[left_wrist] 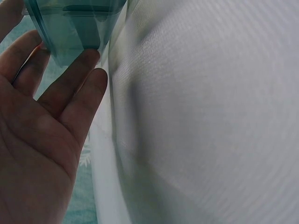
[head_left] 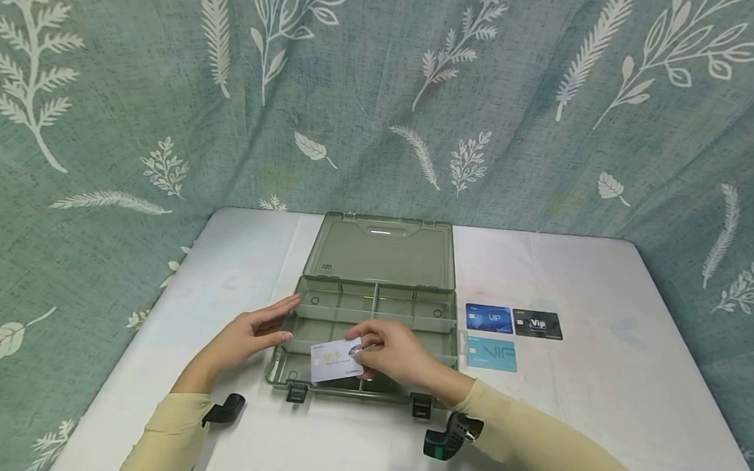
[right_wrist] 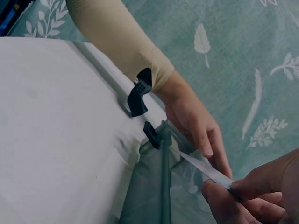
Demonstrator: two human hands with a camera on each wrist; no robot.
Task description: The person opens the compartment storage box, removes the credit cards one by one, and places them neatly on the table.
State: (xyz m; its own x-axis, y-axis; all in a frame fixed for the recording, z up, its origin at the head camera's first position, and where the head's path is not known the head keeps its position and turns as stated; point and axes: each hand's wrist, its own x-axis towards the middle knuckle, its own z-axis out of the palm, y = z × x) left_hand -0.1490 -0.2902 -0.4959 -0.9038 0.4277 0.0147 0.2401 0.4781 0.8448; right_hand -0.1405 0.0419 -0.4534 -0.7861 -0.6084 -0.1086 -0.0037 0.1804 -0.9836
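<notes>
Between the thumb and fingers of my right hand is a white VIP card, pinched by its right end. The card is held over the front left compartment of a translucent green divided box. In the right wrist view the card appears nearly edge-on. My left hand rests at the box's left side, fingertips at its wall. From the left wrist view, the left hand's fingers are extended beside the box wall.
The box's lid lies folded back behind it, and black latches line its front. Right of the box lie a blue VIP card, a black Vip card and a teal VIP card on the white table.
</notes>
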